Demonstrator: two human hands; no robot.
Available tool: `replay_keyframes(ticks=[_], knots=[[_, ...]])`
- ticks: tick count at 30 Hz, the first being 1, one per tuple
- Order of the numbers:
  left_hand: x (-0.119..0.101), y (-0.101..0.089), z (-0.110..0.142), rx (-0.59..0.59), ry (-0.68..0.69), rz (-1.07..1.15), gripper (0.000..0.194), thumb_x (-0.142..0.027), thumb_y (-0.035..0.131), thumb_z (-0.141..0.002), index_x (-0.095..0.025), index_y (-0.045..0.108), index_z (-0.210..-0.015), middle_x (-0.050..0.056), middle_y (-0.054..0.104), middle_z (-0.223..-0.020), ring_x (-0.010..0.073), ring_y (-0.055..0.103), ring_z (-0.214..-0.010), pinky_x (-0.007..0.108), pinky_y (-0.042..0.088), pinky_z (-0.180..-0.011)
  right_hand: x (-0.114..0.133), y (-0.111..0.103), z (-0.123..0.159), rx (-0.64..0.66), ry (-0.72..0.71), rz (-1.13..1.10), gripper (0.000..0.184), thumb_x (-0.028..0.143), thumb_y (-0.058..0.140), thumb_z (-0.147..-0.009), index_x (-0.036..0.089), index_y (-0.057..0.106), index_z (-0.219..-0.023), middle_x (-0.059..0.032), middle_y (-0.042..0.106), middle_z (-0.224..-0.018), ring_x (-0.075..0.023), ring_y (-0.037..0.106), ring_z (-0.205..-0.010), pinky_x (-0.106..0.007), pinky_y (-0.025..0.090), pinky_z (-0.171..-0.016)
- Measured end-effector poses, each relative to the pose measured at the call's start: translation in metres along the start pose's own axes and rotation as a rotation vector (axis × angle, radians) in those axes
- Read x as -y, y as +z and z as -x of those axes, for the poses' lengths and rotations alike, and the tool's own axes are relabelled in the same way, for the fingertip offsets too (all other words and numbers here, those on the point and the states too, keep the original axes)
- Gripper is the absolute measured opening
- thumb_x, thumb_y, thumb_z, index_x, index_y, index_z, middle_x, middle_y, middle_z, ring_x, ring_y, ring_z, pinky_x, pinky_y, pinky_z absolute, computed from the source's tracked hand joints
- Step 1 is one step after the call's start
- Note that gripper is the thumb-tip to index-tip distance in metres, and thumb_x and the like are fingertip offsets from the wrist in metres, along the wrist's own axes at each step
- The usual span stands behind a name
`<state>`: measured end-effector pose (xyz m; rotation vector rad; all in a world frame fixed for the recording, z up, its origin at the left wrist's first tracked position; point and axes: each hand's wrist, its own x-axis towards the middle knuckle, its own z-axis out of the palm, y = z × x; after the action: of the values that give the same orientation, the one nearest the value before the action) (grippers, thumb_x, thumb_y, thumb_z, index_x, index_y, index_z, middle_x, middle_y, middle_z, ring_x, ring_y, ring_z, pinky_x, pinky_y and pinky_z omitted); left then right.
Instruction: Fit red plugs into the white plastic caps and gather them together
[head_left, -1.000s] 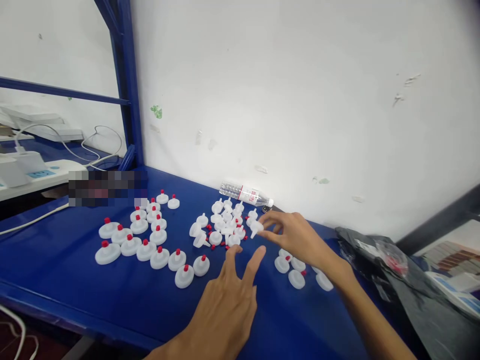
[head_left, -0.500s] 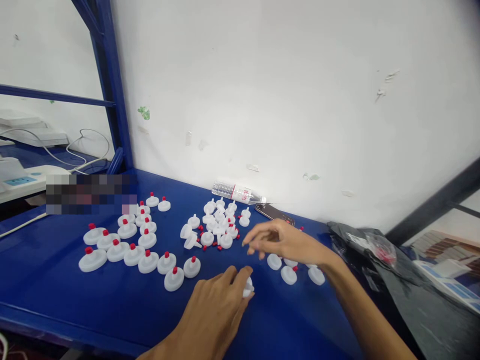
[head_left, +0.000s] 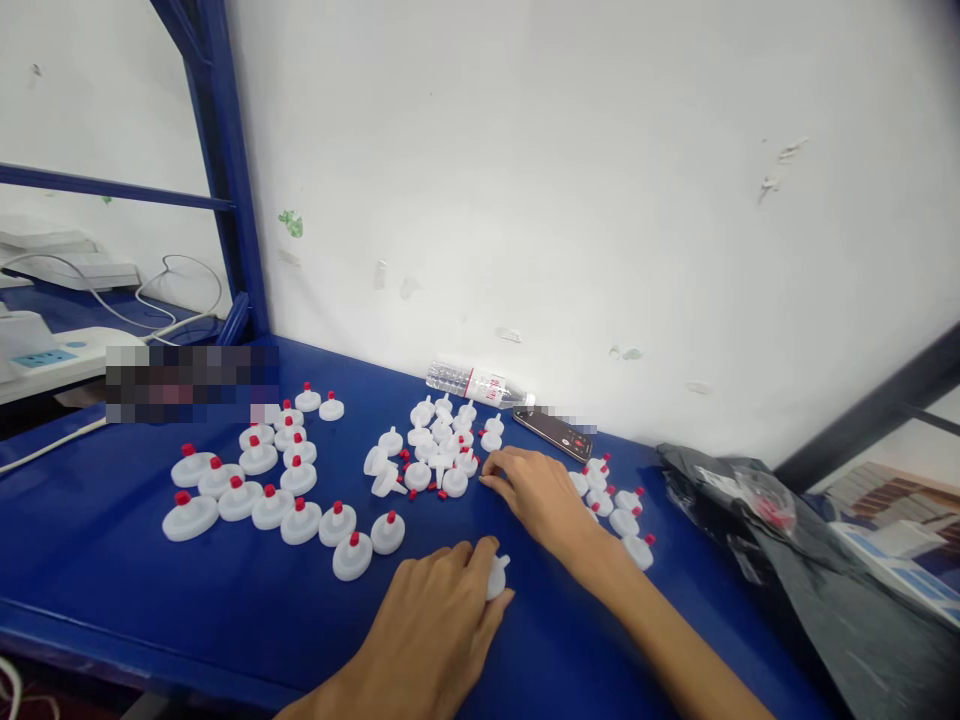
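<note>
My left hand (head_left: 442,610) is closed around a white nozzle cap (head_left: 496,578), thumb and fingers on its round base. Its bare spout points up and to the right, with no red tip on it. At the right edge of a pile of white nozzle caps (head_left: 442,440), my right hand (head_left: 536,495) is lowered to the table with its thumb and index fingertips close together. Anything between those fingertips is hidden. Small red tip caps (head_left: 433,494) lie scattered among the pile. The caps in the pile have bare spouts.
Rows of red-tipped nozzle caps (head_left: 301,522) stand on the left of the blue table (head_left: 247,620); another group (head_left: 624,522) lies at right. Behind are a plastic bottle (head_left: 484,388) and a phone (head_left: 553,434). A dark plastic bag (head_left: 780,560) covers the right edge.
My right hand has moved down and slightly left to the pile's edge, its fingers drawing together. My left hand still holds its nozzle cap, now tilted with the spout more visible.
</note>
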<state>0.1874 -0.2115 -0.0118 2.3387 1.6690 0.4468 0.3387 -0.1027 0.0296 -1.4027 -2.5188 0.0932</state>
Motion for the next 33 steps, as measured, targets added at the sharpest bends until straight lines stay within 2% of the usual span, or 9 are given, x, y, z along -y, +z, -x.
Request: replay_keyframes(ticks=[4,6,8,11,14,17,20,26,33], knots=[[-0.002,-0.005,-0.002,-0.019,-0.054,-0.061,0.033,-0.023,0.05,-0.102,-0.02,0.063,-0.132,0.009,0.077,-0.105,0.0306,0.076,-0.093,0.042,0.061,-0.073,-0.004,-0.011,-0.002,-0.011,0.011,-0.145,0.011,0.026,0.063,-0.099,0.022,0.073,-0.096,-0.0017,0.079,-0.094,-0.0179,0.074,-0.087,-0.027,0.051,-0.077],[-0.004,-0.009,-0.004,-0.003,-0.102,-0.116,0.029,-0.021,0.046,-0.103,-0.018,0.067,-0.123,0.008,0.077,-0.095,0.0307,0.076,-0.087,0.041,0.06,-0.068,-0.005,-0.021,-0.003,0.007,0.008,-0.328,0.008,0.029,0.069,-0.095,0.021,0.073,-0.096,-0.001,0.08,-0.095,-0.0149,0.074,-0.086,-0.023,0.053,-0.077],[-0.005,-0.013,-0.005,0.01,-0.128,-0.14,0.028,-0.023,0.044,-0.104,-0.018,0.068,-0.117,0.008,0.076,-0.09,0.0304,0.076,-0.083,0.041,0.059,-0.066,-0.006,-0.032,-0.002,0.061,-0.005,-0.562,0.014,0.033,0.076,-0.089,0.02,0.075,-0.096,-0.0017,0.08,-0.094,-0.0146,0.073,-0.083,-0.024,0.054,-0.075],[-0.006,-0.014,-0.005,0.021,-0.132,-0.13,0.027,-0.023,0.043,-0.105,-0.018,0.067,-0.116,0.008,0.076,-0.091,0.0301,0.076,-0.084,0.04,0.058,-0.066,-0.007,-0.044,0.002,0.244,-0.054,-0.782,0.026,0.042,0.082,-0.081,0.02,0.079,-0.095,-0.0027,0.079,-0.087,-0.0153,0.069,-0.074,-0.026,0.053,-0.068],[-0.005,-0.014,-0.004,0.022,-0.128,-0.129,0.025,-0.022,0.041,-0.104,-0.019,0.066,-0.108,0.007,0.076,-0.089,0.0301,0.076,-0.082,0.039,0.056,-0.064,-0.006,-0.05,0.007,0.472,-0.096,-0.86,0.029,0.044,0.083,-0.079,0.019,0.08,-0.092,-0.0029,0.078,-0.083,-0.0164,0.07,-0.075,-0.027,0.054,-0.069],[-0.004,-0.014,-0.004,0.023,-0.124,-0.137,0.026,-0.022,0.039,-0.105,-0.02,0.065,-0.104,0.007,0.075,-0.086,0.03,0.076,-0.079,0.039,0.055,-0.063,-0.004,-0.05,0.01,0.584,-0.119,-0.889,0.024,0.04,0.083,-0.079,0.019,0.079,-0.091,-0.0024,0.077,-0.084,-0.0175,0.073,-0.081,-0.027,0.055,-0.075],[-0.004,-0.013,-0.005,0.022,-0.125,-0.134,0.026,-0.023,0.039,-0.106,-0.02,0.065,-0.105,0.007,0.075,-0.086,0.0302,0.076,-0.079,0.039,0.055,-0.062,-0.002,-0.048,0.011,0.588,-0.117,-0.889,0.025,0.041,0.083,-0.079,0.02,0.079,-0.092,-0.0023,0.078,-0.085,-0.0183,0.075,-0.083,-0.027,0.056,-0.076],[-0.004,-0.011,-0.005,0.014,-0.136,-0.126,0.024,-0.024,0.041,-0.105,-0.02,0.065,-0.105,0.007,0.076,-0.087,0.0297,0.076,-0.079,0.037,0.054,-0.063,0.002,-0.052,0.011,0.493,-0.142,-0.831,0.03,0.049,0.081,-0.08,0.021,0.079,-0.09,-0.0015,0.077,-0.085,-0.0172,0.073,-0.081,-0.027,0.055,-0.076],[-0.004,-0.012,-0.005,-0.009,-0.122,-0.139,0.022,-0.025,0.045,-0.104,-0.019,0.066,-0.108,0.007,0.076,-0.086,0.028,0.076,-0.079,0.033,0.053,-0.062,0.001,-0.054,0.012,0.434,-0.127,-0.789,0.031,0.05,0.081,-0.08,0.021,0.078,-0.09,-0.0016,0.075,-0.082,-0.0158,0.069,-0.076,-0.025,0.05,-0.067]])
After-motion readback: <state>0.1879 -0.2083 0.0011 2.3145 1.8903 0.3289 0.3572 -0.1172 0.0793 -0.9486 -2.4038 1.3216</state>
